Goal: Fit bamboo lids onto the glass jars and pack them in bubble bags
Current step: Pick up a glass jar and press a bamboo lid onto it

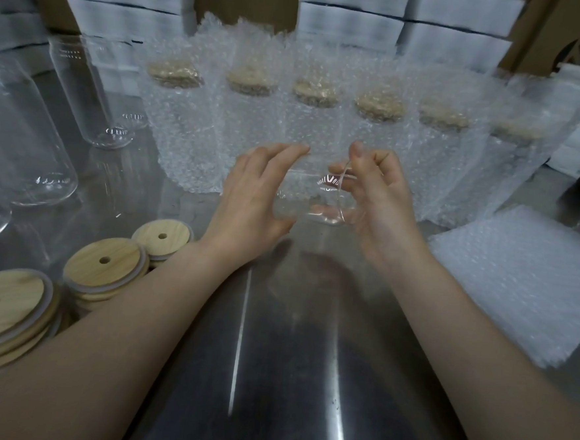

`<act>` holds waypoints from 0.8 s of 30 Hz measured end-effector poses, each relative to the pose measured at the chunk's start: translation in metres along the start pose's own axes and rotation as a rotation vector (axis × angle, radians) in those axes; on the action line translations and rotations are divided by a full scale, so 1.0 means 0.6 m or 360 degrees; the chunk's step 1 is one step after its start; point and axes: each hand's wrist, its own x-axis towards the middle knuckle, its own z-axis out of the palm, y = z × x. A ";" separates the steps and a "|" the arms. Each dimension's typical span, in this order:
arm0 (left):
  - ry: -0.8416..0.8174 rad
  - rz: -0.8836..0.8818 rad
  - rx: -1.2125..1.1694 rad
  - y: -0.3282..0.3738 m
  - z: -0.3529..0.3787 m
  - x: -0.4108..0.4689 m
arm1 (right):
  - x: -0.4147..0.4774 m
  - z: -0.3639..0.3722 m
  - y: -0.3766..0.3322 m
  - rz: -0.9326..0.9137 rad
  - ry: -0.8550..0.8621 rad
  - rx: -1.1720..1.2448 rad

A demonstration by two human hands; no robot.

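Shiny steel table (272, 356), stacked white boxes (350, 21), brown cartons (542, 28)

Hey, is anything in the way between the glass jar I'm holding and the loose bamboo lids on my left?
Nothing visible. Your left hand and right hand hold the jar over the metal table; the nearest lid lies lower left beside your left forearm, with only bare tabletop between.
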 end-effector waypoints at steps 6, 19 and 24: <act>0.0037 -0.0016 -0.0042 -0.002 0.000 0.001 | 0.009 -0.012 -0.001 0.0151 -0.0065 0.0297; 0.0243 -0.0211 -0.0162 0.005 -0.006 0.004 | 0.018 -0.032 0.002 0.0245 -0.0597 0.0552; 0.0244 -0.0334 -0.0269 0.016 -0.010 0.001 | 0.016 -0.031 -0.004 0.0186 -0.0697 0.0352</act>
